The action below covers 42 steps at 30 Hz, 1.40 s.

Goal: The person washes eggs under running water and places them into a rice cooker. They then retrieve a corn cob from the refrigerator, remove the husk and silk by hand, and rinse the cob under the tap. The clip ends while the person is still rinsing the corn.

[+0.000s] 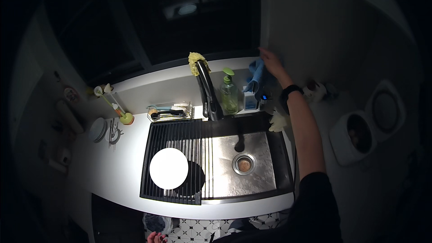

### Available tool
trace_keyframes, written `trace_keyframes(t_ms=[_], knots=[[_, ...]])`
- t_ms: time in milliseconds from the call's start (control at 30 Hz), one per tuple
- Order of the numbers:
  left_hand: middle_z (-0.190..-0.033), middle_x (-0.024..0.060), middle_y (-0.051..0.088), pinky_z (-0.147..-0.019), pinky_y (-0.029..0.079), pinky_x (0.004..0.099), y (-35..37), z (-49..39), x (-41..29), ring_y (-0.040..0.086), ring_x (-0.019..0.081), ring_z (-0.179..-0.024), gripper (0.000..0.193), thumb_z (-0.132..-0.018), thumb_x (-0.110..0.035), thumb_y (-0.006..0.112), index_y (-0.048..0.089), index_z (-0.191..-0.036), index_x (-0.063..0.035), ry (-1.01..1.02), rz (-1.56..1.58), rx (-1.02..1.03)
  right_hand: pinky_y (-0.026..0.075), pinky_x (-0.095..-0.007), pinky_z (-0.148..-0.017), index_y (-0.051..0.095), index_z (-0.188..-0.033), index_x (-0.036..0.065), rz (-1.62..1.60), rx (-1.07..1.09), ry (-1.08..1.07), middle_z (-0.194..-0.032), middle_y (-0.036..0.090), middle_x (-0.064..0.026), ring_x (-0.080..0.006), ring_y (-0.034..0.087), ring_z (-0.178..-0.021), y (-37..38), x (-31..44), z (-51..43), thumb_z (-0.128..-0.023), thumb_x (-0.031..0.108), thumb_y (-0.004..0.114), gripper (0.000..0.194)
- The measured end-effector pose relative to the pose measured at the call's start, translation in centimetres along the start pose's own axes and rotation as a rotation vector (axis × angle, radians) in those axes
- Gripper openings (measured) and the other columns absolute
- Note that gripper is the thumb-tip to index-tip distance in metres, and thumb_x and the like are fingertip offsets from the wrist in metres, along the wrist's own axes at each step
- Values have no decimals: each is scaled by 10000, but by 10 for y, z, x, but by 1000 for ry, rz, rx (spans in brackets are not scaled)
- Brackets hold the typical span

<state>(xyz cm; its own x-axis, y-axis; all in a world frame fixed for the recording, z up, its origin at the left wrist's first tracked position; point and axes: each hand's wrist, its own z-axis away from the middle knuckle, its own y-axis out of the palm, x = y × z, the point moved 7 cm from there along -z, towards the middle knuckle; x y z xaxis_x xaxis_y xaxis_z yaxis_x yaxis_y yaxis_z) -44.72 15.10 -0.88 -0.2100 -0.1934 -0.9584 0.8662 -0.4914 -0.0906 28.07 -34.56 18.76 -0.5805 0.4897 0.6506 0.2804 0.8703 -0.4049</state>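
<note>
My right hand [272,63] reaches to the far right corner of the window sill, over a blue cloth [257,74] that hangs down there. Whether the fingers grip the cloth or only rest by it is not clear. Below the cloth stand a white box-like container [250,100] and a device with a lit blue display [264,97]. Only the fingers of my left hand [157,237] show at the bottom edge, near a bin with a clear liner [158,223]. A round white dish [168,168], overexposed, rests on the black roll-up drying rack [158,138] across the sink's left half.
The steel sink [222,175] has a drain strainer holding brown residue [244,164]. Behind it rise a black faucet [212,103] with a yellow sponge-like cover [197,61] and a green pump bottle [230,96]. Left are stacked dishes [98,130]; right, a white lidded appliance [352,138].
</note>
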Motion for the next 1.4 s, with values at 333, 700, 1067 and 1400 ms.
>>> trace_keyframes(t_ms=[333,700,1067,1400], knots=[[-1109,63,648,-770,513,260,-14,4,15,625,151,-941,248,-988,-114,603,618,-1224,-39,-20,6,41,473,-346,-978,680,-1213,20,4,31,119,-1152,704,-138,-227,640,-1119,-10,29,31,-1025,404,564,443],[-1009,16,680,-690,520,267,-152,27,74,683,133,-857,174,-971,-166,644,627,-1130,-98,87,213,-131,439,-322,-1012,572,-1306,17,-159,268,110,-1274,598,-99,-182,553,-1179,-30,274,205,-1039,169,538,308],[-1043,12,664,-762,507,256,-490,181,101,658,100,-916,187,-1010,-142,581,620,-1169,-50,234,321,-635,462,-298,-976,608,-1279,-13,-521,1087,-263,-1210,647,-113,-190,604,-1083,145,650,511,-998,81,612,297],[-1062,25,671,-770,505,251,-762,368,115,663,112,-920,192,-1026,-150,576,607,-1194,-61,306,392,-1120,481,-282,-926,589,-1241,-6,-958,1688,-448,-1165,621,-87,-162,604,-1077,249,1018,820,-966,55,615,283]])
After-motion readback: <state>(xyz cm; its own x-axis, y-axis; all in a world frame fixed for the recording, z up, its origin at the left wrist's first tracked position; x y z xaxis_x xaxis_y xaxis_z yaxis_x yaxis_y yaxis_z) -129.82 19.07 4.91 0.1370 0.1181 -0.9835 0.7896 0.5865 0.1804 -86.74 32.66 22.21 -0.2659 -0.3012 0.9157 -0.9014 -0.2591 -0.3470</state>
